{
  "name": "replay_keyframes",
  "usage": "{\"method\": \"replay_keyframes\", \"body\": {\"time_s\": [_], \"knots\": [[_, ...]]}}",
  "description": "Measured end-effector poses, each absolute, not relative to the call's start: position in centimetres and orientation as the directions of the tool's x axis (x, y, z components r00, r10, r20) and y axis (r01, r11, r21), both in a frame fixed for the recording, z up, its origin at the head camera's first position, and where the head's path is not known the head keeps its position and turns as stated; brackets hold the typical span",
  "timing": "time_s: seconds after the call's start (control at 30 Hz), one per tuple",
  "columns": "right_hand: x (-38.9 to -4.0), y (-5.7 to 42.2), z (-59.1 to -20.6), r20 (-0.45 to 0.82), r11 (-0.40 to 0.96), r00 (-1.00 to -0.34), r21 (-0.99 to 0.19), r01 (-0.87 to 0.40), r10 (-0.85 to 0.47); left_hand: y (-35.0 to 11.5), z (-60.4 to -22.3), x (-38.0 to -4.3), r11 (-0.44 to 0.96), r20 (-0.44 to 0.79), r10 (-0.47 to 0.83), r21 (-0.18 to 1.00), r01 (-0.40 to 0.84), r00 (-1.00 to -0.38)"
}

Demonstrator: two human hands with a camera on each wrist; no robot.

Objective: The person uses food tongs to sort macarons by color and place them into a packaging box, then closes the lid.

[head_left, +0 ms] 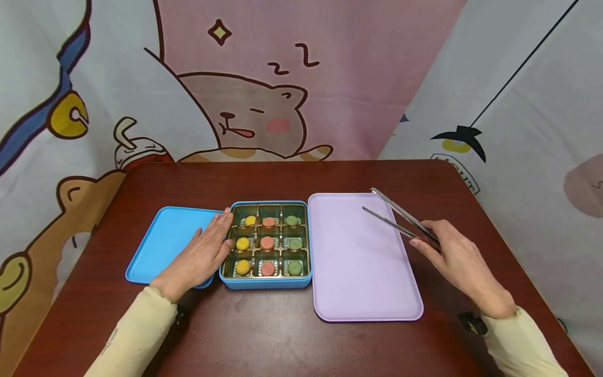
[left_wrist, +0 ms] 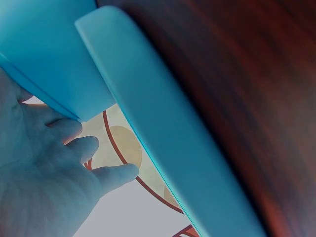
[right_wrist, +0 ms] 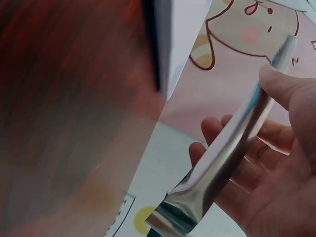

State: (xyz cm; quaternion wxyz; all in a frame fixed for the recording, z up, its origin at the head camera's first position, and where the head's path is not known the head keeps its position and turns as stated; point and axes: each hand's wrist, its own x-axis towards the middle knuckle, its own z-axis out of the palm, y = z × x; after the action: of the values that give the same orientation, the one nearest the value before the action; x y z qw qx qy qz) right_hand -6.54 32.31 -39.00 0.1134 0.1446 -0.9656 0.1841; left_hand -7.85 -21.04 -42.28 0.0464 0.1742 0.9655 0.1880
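Observation:
My left hand (head_left: 200,254) lies with straight fingers against the left side of a blue box (head_left: 266,284). The box has a gold divided insert with small round macaron-like sweets, one to a compartment: yellow (head_left: 243,267) in the left column, pink (head_left: 267,242) in the middle, green (head_left: 295,268) on the right. My right hand (head_left: 464,262) holds metal tongs (head_left: 404,213) near their joined end, thumb on one side and fingers on the other. The tongs' tips are apart with nothing between them, over the far part of a lilac tray (head_left: 358,277).
A flat blue lid (head_left: 171,238) lies left of the box, partly under my left forearm and hand. The lilac tray sits close against the box's right side. Behind the brown table (head_left: 264,335) hangs a cartoon-printed cloth (head_left: 377,63).

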Motion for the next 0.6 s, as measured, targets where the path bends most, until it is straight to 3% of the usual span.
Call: {"method": "replay_keyframes", "body": {"time_s": [0.6], "knots": [[-6.0, 38.7, -40.4, 0.115, 0.887, -0.964, -0.376, -0.267, -0.241, -21.1, -42.2, -7.9, 0.864, -0.029, 0.363, 0.384, 0.324, -0.931]]}}
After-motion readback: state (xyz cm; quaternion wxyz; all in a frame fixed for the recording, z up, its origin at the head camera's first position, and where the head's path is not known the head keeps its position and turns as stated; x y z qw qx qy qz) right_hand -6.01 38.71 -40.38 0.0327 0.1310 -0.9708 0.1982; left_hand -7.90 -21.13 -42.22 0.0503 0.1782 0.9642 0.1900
